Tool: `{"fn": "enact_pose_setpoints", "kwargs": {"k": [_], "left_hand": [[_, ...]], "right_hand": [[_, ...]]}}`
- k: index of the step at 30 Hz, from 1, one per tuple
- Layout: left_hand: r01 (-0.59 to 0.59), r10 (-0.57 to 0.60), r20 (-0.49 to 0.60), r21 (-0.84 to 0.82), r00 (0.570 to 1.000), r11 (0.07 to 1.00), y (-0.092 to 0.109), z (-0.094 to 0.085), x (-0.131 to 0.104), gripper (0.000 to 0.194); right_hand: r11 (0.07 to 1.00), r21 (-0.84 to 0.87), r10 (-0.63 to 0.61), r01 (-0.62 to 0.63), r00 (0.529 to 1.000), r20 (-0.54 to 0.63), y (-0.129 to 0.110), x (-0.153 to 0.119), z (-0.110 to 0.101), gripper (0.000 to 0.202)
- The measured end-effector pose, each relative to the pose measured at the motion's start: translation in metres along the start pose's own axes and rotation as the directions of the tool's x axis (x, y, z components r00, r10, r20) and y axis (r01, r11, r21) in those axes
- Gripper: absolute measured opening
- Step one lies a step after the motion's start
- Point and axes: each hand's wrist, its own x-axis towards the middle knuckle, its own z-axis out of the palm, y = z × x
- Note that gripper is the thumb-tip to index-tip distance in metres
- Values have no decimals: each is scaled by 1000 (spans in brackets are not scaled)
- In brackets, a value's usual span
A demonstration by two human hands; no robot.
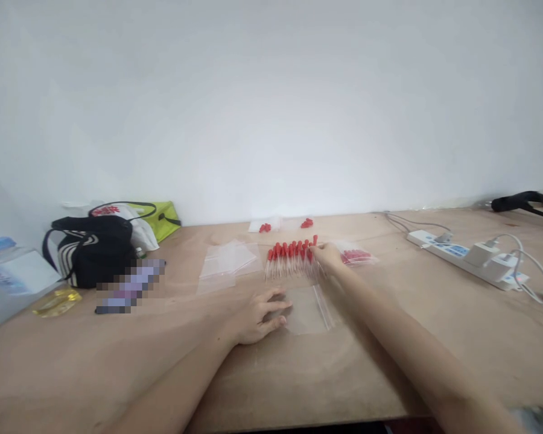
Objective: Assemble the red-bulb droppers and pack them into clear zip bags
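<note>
A row of droppers (289, 250) with red bulbs and thin clear stems lies in the middle of the table. My right hand (329, 258) is at the row's right end, its thumb and fingers pinched on one dropper's red bulb. Nearer to me, a clear zip bag (304, 310) lies flat with its seal strip towards the right. The fingertips of my left hand (265, 316) rest at the bag's left edge, fingers spread. Just right of my right hand is a clear bag (358, 256) with red pieces inside.
Flat clear bags (230, 259) lie to the left of the row. Behind it are two small clusters of red pieces (265, 228). A power strip (468, 259) with cables stands at right. A black bag (102, 250), a blurred-out object and a plastic container (15, 280) are at left.
</note>
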Motion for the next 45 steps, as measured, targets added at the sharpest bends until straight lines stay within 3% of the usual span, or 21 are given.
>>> {"fn": "enact_pose_setpoints", "kwargs": {"k": [4, 7, 9, 13, 19, 24, 30, 35, 42, 45], "left_hand": [[-28, 28, -24, -23, 999, 999, 1, 1, 0, 39], [-20, 20, 3, -17, 1000, 1000, 2, 1, 1, 40], [-1, 2, 25, -22, 1000, 1000, 2, 2, 2, 41], [9, -8, 44, -26, 999, 1000, 1, 1, 3, 42], [3, -2, 42, -32, 999, 999, 2, 1, 3, 43], [13, -12, 56, -24, 998, 1000, 4, -1, 3, 50], [0, 0, 26, -29, 1000, 1000, 4, 0, 4, 52], [-17, 17, 25, -33, 1000, 999, 4, 1, 4, 51], [-31, 32, 49, -29, 998, 999, 5, 1, 7, 46], [-30, 31, 66, -14, 997, 999, 4, 1, 7, 47]], "right_hand": [[982, 184, -30, 33, 999, -14, 13, -20, -25, 28], [856, 510, -82, 81, 996, -20, 27, -44, -40, 41], [799, 596, -99, 87, 995, -12, 36, -59, -44, 56], [770, 633, -118, 83, 993, 12, 43, -73, -42, 64], [737, 676, -88, -3, 991, 100, 39, -79, -30, 57], [654, 749, -84, -105, 974, 210, 35, -90, -34, 47], [775, 623, -254, -104, 852, 458, 36, -93, -51, 39], [811, 580, -368, 72, 833, 413, 40, -88, -52, 30], [894, 368, -425, 256, 747, 511, 38, -88, -41, 27], [897, 319, -435, 306, 740, 513, 34, -90, -40, 25]]}}
